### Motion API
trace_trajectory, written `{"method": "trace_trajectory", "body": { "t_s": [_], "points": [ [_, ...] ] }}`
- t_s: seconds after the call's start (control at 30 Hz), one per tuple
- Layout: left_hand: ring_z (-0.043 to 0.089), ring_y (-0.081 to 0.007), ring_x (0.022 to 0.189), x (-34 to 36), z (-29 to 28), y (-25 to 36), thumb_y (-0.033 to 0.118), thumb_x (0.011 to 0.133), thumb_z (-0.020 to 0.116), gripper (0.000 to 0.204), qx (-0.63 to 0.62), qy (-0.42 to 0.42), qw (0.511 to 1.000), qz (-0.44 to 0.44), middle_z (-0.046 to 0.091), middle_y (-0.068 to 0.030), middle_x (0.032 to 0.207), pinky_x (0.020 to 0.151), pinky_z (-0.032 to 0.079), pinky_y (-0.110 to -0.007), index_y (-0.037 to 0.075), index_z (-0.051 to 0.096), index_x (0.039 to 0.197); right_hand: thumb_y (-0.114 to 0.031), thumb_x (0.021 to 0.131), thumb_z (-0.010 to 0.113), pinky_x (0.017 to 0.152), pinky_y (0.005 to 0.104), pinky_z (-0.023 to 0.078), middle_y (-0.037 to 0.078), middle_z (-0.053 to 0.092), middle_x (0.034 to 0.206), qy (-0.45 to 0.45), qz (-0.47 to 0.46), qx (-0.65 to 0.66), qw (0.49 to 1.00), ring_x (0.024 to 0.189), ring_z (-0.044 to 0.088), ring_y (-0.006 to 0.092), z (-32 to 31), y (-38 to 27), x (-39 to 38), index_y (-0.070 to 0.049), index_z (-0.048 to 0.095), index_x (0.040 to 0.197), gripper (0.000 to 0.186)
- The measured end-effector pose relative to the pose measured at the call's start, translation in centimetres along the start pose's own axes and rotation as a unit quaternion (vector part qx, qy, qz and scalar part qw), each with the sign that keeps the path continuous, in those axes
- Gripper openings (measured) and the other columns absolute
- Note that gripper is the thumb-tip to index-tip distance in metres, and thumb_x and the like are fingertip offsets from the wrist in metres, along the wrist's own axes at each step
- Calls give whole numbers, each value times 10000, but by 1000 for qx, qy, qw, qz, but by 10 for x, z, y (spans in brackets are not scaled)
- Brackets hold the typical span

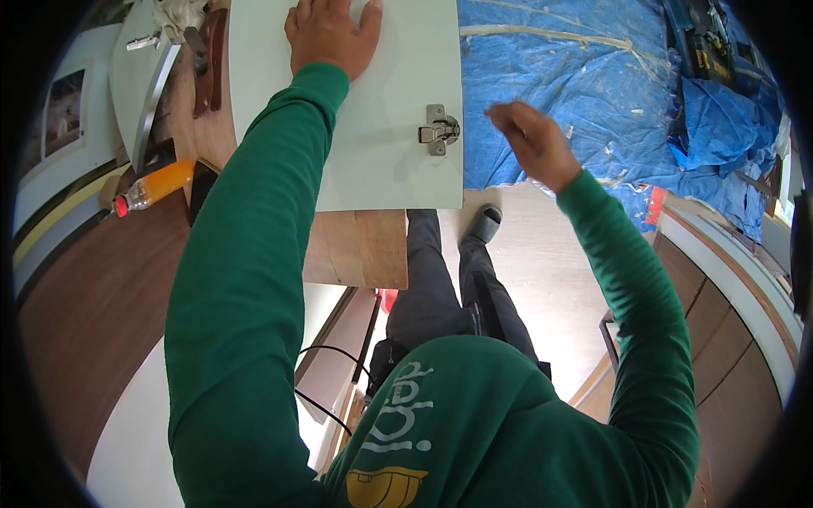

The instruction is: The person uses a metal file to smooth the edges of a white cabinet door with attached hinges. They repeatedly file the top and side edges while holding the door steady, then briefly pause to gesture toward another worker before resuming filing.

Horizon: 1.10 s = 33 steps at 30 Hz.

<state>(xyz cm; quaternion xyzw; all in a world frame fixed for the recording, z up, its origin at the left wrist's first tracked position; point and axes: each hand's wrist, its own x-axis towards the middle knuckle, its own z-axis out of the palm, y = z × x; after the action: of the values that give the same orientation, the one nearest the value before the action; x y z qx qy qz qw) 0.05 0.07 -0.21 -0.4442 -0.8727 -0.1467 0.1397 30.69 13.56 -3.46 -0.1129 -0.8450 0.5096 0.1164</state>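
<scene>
A pale panel [381, 169] lies on the wooden work surface [351, 254]. My left hand [333, 34] rests flat on its upper part, fingers apart. A metal hinge [437, 129] with mounting plates sits near the panel's right edge. My right hand [538, 144] is just right of the hinge, over the blue tarp [576, 76], with fingers drawn together; whatever may be between the fingertips is too small and blurred to name.
A bottle of orange drink [161, 184] lies on its side at the left, near a white panel with a metal edge [152, 110]. Tools [703, 42] and bunched blue plastic [720, 123] are at the upper right. Black cables [334, 356] hang below the bench.
</scene>
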Motion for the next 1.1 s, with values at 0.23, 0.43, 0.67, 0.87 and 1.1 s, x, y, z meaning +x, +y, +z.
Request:
{"method": "trace_trajectory", "body": {
  "t_s": [0.23, 0.43, 0.67, 0.87, 1.1],
  "points": [
    [400, -393, 1433, -1, 2, -1, 371, 983, 603, 574, -3, -8, 1000, -7, 474, -220, 1542, 1210, 257, -534, 35, 531, 1443, -19, 972, 582, 845, 418, 553, 175, 675, 1062, 3, -32, 16, 999, 956, 662, 382, 11, 15, 54, -20, 664, 1187, 230],
    [407, -391, 1427, -1, 4, -1, 366, 979, 610, 574, 3, 0, 1000, -10, 481, -216, 1536, 1210, 259, -532, 36, 527, 1443, 6, 864, 657, 875, 463, 544, 159, 647, 1009, -218, -102, -21, 970, 973, 644, 359, 7, -13, -50, -66, 689, 1199, 344],
    [414, -390, 1422, -2, 3, -2, 360, 976, 618, 564, 7, 9, 1000, 5, 491, -214, 1526, 1205, 269, -529, 36, 536, 1431, -202, 1055, 600, 761, 378, 517, 150, 680, 941, 2, 112, 81, 990, 813, 614, 257, 12, 13, 47, -3, 682, 1144, 233],
    [422, -398, 1412, -1, 6, -4, 351, 975, 623, 562, 8, 18, 1000, 12, 494, -217, 1521, 1199, 277, -533, 36, 537, 1433, -78, 981, 618, 839, 444, 548, 187, 665, 1004, -27, 11, 0, 1000, 943, 663, 392, 40, 8, -3, -12, 674, 1107, 153],
    [421, -402, 1409, -2, 6, -3, 343, 981, 616, 556, 12, 22, 999, 20, 483, -219, 1530, 1194, 282, -531, 35, 532, 1436, -120, 1012, 618, 871, 418, 555, 192, 706, 1068, -21, 58, 27, 998, 992, 691, 372, 13, -3, -9, -17, 695, 1164, 199]
  ]
}}
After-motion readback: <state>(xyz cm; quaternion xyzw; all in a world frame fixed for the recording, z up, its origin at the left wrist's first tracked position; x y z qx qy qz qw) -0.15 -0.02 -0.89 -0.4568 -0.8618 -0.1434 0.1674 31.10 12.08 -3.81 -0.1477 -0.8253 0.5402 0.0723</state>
